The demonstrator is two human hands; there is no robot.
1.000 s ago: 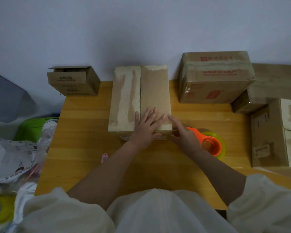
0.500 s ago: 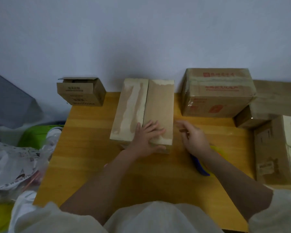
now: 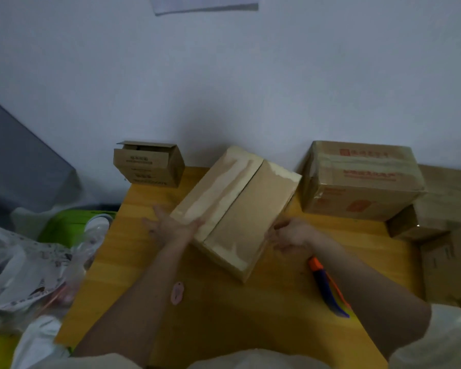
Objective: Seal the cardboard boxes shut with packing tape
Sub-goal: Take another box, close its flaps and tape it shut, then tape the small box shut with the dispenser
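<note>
A long cardboard box (image 3: 240, 209) lies on the wooden table (image 3: 224, 320), turned at an angle, its two top flaps closed with a bare seam between them. My left hand (image 3: 171, 226) presses flat against its left side with straight fingers. At the right side, my right hand (image 3: 290, 235) grips the box with bent fingers. An orange and blue tape dispenser (image 3: 328, 286) lies on the table, partly under my right forearm.
A small open box (image 3: 148, 166) stands at the back left and a large taped box (image 3: 362, 179) at the back right. More boxes (image 3: 450, 262) are stacked along the right edge. A pink cutter (image 3: 177, 292) lies near my left arm. Plastic bags (image 3: 24, 262) and a green bin (image 3: 72, 225) sit left of the table.
My right hand left the tape dispenser and went to the box's right side. My left hand slid from the top to the left side. The box has turned clockwise.
</note>
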